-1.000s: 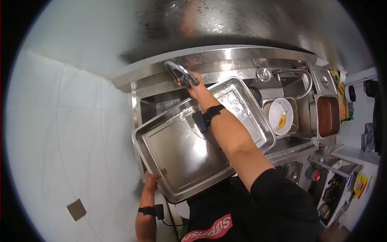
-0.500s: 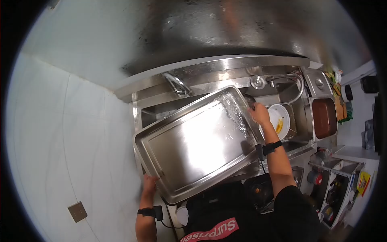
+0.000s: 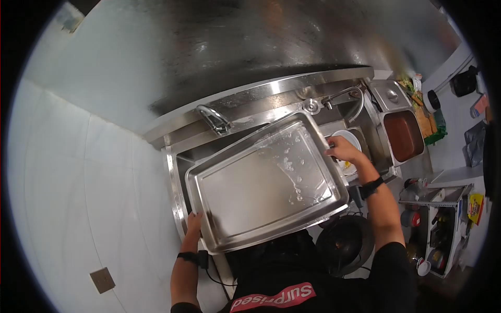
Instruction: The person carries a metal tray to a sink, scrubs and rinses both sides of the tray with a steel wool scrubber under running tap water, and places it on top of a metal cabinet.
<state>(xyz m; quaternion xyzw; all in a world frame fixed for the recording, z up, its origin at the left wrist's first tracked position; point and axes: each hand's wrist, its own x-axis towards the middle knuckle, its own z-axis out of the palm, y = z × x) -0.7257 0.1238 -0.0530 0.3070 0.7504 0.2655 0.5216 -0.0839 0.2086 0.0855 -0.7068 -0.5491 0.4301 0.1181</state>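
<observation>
A large shallow stainless steel tray is held over the sink at a slant, its wet inner face turned up toward me. Water and suds lie along its right side. My left hand is closed on the tray's lower left rim, the thumb showing on the edge. At the opposite end, my right hand grips the right rim; a small dark patch by its fingers is too unclear to name. Beneath the right forearm, a white bowl with yellow residue sits in the sink, partly covered by the hand.
Two faucets, one curved and one long-necked, stand behind the sink. A brown-filled metal container and a lidded one are at right. A dark wok-like pan and a shelf rack stand lower right.
The tray has turned slightly clockwise against the sink, its right end lower toward me. Water has run from the upper right corner down along the right side. Both hands keep their grip.
</observation>
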